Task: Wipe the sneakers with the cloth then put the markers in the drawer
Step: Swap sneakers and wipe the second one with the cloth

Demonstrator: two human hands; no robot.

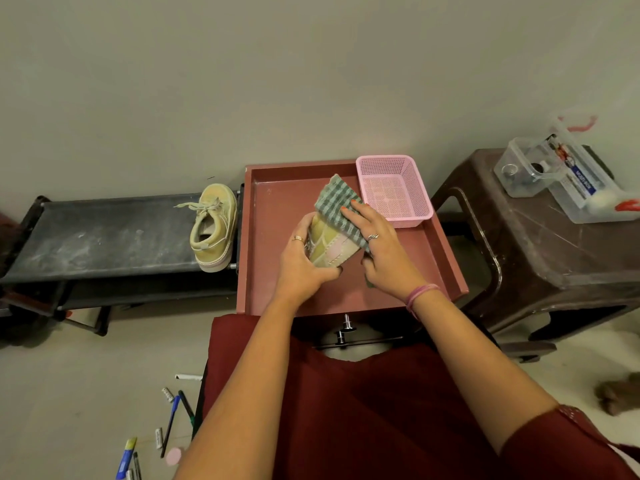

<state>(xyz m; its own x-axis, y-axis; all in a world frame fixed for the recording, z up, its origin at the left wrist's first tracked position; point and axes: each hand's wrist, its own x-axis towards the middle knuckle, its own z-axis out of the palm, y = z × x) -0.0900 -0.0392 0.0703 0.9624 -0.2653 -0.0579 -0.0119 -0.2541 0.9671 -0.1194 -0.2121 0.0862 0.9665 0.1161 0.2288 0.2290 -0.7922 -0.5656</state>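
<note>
left hand [304, 261] grips sneaker [329, 242] | right hand [377, 244] presses cloth [337, 209], fingers flat | risk: hard wipe twists sneaker free onto tabletop [277, 216], bumps pink basket [394, 188]

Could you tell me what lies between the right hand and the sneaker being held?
In the head view, the checked cloth lies between the right hand and the sneaker.

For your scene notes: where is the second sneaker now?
The second sneaker lies on the dark bench at left, beside the red tray.
</note>
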